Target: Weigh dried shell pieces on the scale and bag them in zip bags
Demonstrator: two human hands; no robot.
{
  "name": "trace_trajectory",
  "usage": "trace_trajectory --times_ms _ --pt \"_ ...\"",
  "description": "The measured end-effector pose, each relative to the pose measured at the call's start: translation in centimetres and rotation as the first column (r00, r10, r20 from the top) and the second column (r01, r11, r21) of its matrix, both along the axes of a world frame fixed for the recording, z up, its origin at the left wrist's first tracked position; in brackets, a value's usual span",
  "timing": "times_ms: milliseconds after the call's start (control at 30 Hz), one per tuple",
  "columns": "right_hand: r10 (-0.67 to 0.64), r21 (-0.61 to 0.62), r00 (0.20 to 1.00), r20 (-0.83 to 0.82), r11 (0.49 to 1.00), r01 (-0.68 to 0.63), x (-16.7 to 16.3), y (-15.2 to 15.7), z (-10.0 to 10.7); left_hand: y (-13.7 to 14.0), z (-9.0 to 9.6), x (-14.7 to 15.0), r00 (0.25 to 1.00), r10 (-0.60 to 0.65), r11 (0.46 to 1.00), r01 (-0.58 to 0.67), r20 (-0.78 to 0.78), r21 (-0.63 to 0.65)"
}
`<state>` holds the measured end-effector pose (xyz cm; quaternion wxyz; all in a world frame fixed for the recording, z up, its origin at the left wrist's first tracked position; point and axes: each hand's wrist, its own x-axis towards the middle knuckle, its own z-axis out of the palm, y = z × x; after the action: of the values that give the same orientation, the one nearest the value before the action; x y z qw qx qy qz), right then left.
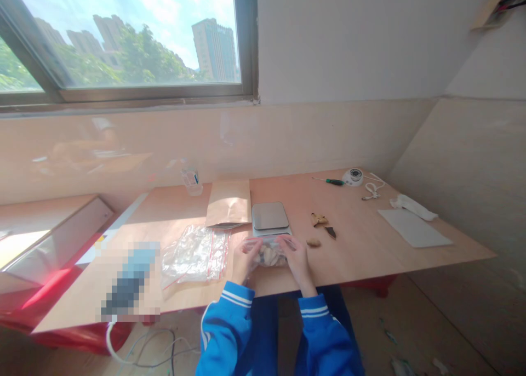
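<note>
Between my two hands is a clear zip bag [269, 255] with pale, chunky dried pieces inside. My left hand [246, 257] pinches the bag's top edge on the left, and my right hand [296, 254] pinches it on the right. Just beyond the bag lies a kitchen scale [270, 216] with a bare metal plate. A brown paper pouch [229, 203] lies left of the scale. Several loose brown dried pieces [318, 219] rest on the table to the right. Left of my hands, clear plastic zip bags [197, 255] are spread flat.
At the back stand a plastic bottle [192, 177] and a white dome camera [353, 177] with its cable, beside a green-handled screwdriver [334, 182]. A white sheet [415, 228] lies at the right. A blurred-out device [131, 280] with a white cable is near the left edge.
</note>
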<state>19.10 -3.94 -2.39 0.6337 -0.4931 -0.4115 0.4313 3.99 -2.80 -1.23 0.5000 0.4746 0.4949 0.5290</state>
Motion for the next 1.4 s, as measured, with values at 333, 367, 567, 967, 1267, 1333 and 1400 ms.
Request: trace_trajectory --times_ms 333,367,567,967,1267,1333,1400 --pt "-0.007 0.009 1.0 -0.009 1.0 0.007 0.1 0.2 -0.3 -0.2 0.6 0.0 1.0 -0.009 1.0 0.009 0.021 0.019" --pt "0.007 0.001 1.0 -0.016 1.0 -0.007 0.1 0.2 -0.3 -0.3 0.7 0.0 1.0 -0.013 1.0 0.013 0.028 0.017" --pt "0.133 -0.029 0.991 0.023 0.991 -0.133 0.5 0.0 0.1 -0.3 0.6 0.0 0.999 -0.033 0.999 0.033 0.002 0.028" --pt "0.048 0.048 0.989 0.139 0.997 -0.055 0.0 -0.6 1.2 -0.1 -0.4 -0.1 0.999 0.022 1.0 -0.021 -0.037 0.013" --pt "-0.101 0.226 0.716 0.691 0.971 -0.08 0.6 -1.2 5.1 -0.4 0.8 0.1 0.999 0.041 0.995 -0.039 -0.025 0.092" --pt "-0.033 0.165 0.535 0.844 0.966 -0.2 0.3 -1.1 6.6 -0.4 0.9 0.2 1.0 0.026 0.995 -0.027 0.006 0.098" --pt "0.053 0.058 0.368 0.928 0.957 -0.283 -0.2 -0.8 7.7 -0.5 1.0 0.1 0.998 0.033 0.995 -0.037 0.045 0.088"
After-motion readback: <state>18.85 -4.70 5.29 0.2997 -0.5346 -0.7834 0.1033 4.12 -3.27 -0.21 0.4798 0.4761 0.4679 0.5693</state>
